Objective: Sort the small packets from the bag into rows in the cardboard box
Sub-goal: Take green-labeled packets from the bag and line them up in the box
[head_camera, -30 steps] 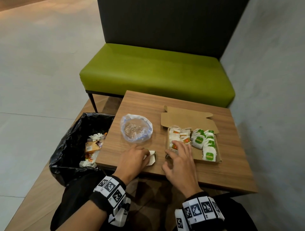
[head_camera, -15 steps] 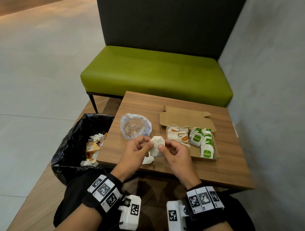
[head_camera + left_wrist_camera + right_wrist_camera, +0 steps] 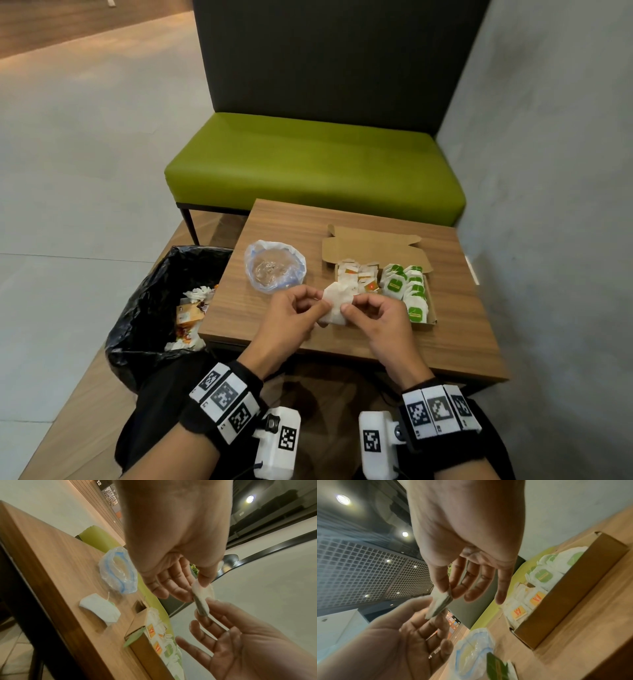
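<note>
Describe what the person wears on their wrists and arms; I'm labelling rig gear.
Both hands, left hand and right hand, are bare. Each wrist carries a black band faced with white blocks printed with black square codes, and a white camera housing bearing one such code hangs beneath.

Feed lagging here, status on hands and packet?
Left hand, right hand both pinch white packet above table. Box rows part filled. Nothing blocking.
</note>
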### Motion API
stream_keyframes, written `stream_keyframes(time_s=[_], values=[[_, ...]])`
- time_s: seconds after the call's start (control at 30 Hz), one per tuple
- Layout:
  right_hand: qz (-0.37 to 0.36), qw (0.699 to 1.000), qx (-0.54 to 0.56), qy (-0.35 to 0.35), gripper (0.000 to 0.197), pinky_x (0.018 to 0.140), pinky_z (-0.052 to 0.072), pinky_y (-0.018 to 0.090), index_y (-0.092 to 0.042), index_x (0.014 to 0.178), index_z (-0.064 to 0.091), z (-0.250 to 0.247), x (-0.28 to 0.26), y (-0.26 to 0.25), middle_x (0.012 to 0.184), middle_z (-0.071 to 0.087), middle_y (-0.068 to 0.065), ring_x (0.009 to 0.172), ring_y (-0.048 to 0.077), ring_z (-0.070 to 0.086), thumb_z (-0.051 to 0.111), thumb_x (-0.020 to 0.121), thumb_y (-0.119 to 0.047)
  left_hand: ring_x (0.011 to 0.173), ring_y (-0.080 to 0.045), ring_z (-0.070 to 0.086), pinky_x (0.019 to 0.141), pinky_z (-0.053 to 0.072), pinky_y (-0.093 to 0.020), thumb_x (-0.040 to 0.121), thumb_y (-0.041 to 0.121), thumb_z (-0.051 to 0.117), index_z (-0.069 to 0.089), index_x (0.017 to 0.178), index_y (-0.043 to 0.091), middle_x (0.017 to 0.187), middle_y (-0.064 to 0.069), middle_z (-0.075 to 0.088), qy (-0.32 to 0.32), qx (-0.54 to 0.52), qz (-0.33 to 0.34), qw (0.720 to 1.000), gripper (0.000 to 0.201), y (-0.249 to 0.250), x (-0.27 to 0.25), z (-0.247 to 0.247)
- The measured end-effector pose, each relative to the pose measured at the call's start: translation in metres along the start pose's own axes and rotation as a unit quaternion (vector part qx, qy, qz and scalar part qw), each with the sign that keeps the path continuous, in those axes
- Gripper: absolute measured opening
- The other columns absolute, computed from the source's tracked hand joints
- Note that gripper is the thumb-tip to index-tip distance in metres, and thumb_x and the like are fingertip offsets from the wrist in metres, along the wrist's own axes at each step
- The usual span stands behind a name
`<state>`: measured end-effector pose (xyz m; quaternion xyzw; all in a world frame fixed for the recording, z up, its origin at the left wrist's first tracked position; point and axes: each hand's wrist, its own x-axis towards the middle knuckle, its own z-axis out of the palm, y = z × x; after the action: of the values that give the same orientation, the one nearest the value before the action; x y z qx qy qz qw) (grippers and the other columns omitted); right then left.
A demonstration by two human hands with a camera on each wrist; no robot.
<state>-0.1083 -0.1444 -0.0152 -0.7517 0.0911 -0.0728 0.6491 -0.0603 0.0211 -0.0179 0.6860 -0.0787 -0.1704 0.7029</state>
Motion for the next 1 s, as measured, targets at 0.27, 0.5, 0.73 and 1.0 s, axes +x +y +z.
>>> stream_keyframes(time_s=[0.27, 0.5, 0.73, 1.0], values=[[0.014, 0.994, -0.006, -0.11, 0.047, 0.075, 0.055, 0.03, -0.029, 0.118, 0.065, -0.016, -0.017, -0.006, 0.088, 0.067, 0.011, 0.079, 0.016, 0.063, 0.081, 0.078, -0.011, 0.073, -0.003, 0.067, 0.061, 0.047, -0.013, 0.093, 0.013, 0.064, 0.072, 0.104, 0.005, 0.082, 0.001, 0.076, -0.027, -0.008, 0.058, 0.998, 0.015, 0.021, -0.009, 0.01], [0.0, 0.962, -0.234, -0.143, 0.021, 0.069, 0.046, 0.025, -0.034, 0.106, 0.073, 0.003, -0.03, 0.011, 0.093, 0.064, -0.003, 0.074, 0.004, 0.052, 0.076, 0.086, -0.033, 0.055, 0.002, 0.059, 0.053, 0.043, -0.012, 0.094, 0.008, 0.062, 0.069, 0.093, 0.003, 0.063, 0.008, 0.069, -0.023, -0.031, 0.068, 0.997, 0.009, 0.036, -0.023, 0.014], [0.022, 0.966, -0.221, -0.135, 0.02, 0.079, 0.039, 0.012, -0.033, 0.105, 0.074, 0.008, -0.058, 0.013, 0.095, 0.064, -0.018, 0.091, -0.008, 0.056, 0.075, 0.086, -0.026, 0.059, 0.003, 0.062, 0.054, 0.044, -0.01, 0.094, 0.009, 0.062, 0.069, 0.09, 0.002, 0.063, 0.009, 0.07, 0.038, 0.001, 0.104, 0.994, 0.011, 0.04, -0.028, 0.007], [-0.029, 0.996, -0.073, -0.032, 0.043, 0.062, 0.056, 0.038, -0.029, 0.075, 0.055, 0.024, -0.081, -0.017, 0.07, 0.067, 0.0, 0.06, 0.014, 0.06, 0.094, 0.061, -0.019, 0.07, -0.011, 0.064, 0.065, 0.05, -0.027, 0.09, 0.02, 0.07, 0.075, 0.081, 0.019, 0.074, 0.001, 0.073, 0.114, 0.104, 0.143, 0.978, 0.01, 0.014, -0.024, -0.002]])
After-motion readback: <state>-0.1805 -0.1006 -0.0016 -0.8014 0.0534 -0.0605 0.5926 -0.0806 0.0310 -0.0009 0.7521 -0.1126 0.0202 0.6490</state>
